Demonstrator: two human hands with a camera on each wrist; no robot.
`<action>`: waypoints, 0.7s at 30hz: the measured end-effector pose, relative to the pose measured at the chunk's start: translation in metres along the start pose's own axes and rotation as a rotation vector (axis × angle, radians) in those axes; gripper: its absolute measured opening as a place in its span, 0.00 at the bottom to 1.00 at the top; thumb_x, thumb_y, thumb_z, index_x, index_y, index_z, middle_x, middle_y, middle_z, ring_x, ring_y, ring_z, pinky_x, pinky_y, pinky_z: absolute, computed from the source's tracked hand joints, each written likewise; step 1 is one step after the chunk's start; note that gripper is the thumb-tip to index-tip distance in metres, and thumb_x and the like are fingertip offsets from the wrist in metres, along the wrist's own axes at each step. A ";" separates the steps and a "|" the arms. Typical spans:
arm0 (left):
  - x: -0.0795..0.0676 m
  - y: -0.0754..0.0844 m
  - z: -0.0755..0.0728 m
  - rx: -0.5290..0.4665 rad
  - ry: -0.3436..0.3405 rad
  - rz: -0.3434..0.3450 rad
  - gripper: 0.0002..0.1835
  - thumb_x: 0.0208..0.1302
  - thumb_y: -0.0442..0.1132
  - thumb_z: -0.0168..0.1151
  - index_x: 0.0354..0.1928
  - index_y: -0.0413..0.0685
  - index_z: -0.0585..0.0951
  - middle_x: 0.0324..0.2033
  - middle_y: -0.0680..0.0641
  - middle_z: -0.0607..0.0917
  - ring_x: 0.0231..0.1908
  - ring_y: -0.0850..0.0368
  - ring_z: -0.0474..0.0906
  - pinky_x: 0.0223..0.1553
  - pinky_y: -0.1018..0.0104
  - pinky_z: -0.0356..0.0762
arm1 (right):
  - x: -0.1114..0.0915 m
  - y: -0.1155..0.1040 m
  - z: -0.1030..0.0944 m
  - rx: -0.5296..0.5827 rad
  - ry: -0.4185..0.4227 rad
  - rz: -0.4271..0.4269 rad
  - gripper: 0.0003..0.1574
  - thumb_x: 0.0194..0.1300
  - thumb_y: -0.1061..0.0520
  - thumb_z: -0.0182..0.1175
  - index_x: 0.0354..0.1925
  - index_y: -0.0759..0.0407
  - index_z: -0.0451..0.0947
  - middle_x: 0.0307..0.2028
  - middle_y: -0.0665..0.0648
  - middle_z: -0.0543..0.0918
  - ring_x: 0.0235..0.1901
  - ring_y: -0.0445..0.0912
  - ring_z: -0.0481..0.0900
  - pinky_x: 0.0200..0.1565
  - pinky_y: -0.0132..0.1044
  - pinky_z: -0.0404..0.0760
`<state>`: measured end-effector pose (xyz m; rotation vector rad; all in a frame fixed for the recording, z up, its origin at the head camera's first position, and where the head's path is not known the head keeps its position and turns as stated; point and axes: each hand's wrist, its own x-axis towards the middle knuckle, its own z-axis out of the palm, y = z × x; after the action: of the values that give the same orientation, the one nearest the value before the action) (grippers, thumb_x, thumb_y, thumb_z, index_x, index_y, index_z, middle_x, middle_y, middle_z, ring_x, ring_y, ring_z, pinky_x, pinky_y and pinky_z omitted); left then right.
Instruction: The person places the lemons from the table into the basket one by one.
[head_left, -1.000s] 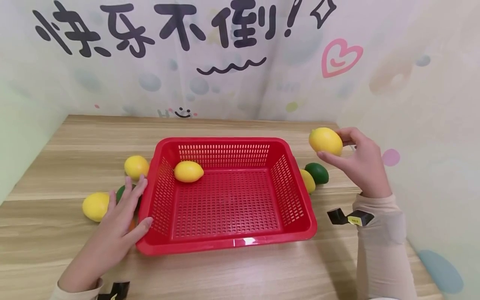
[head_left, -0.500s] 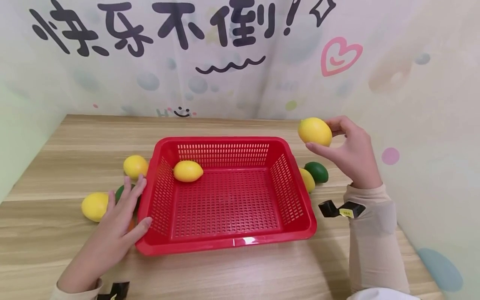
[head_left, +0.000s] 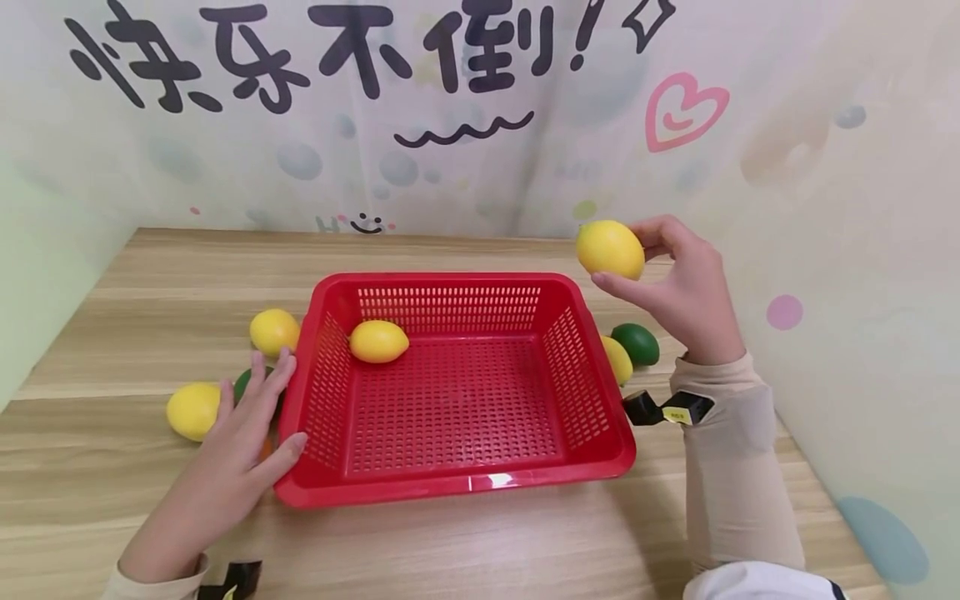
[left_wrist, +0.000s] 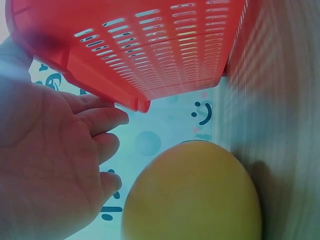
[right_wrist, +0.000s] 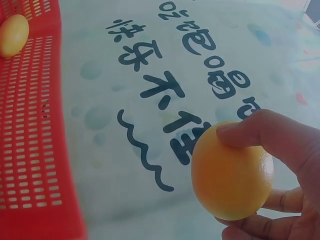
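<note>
- The table (head_left: pixel 480 542) has a pale wood-grain top, its back edge running along a white hanging (head_left: pixel 465 192) printed with big black characters (head_left: pixel 360 50), a wavy line and a small smiling face.
- Toward the right, the wall (head_left: pixel 847 292) carries soft coloured spots; a pink heart (head_left: pixel 686 112) shows above the table's back right corner.
- Up in the air by that corner, the person's right hand (head_left: pixel 686 287) pinches a yellow lemon (head_left: pixel 611 250) between thumb and fingers, parted just as wide as the fruit.
- A red basket (head_left: pixel 468 490) stands mid-table, its long sides roughly in line with the back edge; another lemon (head_left: pixel 379 342) lies in its back left corner.
- At the basket's left rim rests the left hand (head_left: pixel 236 454), fingers spread and fairly straight, touching the rim without wrapping round it.
- On the table's left part lie two yellow fruits, the back one (head_left: pixel 274 332) and the front one (head_left: pixel 193 411), plus a green fruit (head_left: pixel 243 383) and something orange (head_left: pixel 266 448), both partly hidden by that hand.
- Towards the table's right edge, a dark green fruit (head_left: pixel 636 344) and a half-hidden yellow one (head_left: pixel 618 360) lie just beside the basket.
</note>
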<state>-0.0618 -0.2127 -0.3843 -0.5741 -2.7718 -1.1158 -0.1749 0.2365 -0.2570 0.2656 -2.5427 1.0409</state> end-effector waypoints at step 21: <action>-0.001 0.000 -0.001 0.003 -0.010 -0.025 0.47 0.73 0.39 0.61 0.83 0.48 0.44 0.80 0.34 0.49 0.80 0.36 0.31 0.75 0.45 0.16 | 0.013 -0.017 0.019 0.048 -0.094 -0.058 0.34 0.55 0.50 0.79 0.56 0.60 0.79 0.45 0.55 0.85 0.46 0.47 0.77 0.48 0.47 0.74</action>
<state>-0.0606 -0.2131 -0.3839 -0.5486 -2.7962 -1.1169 -0.1862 0.2105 -0.2530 0.4080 -2.5789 1.0922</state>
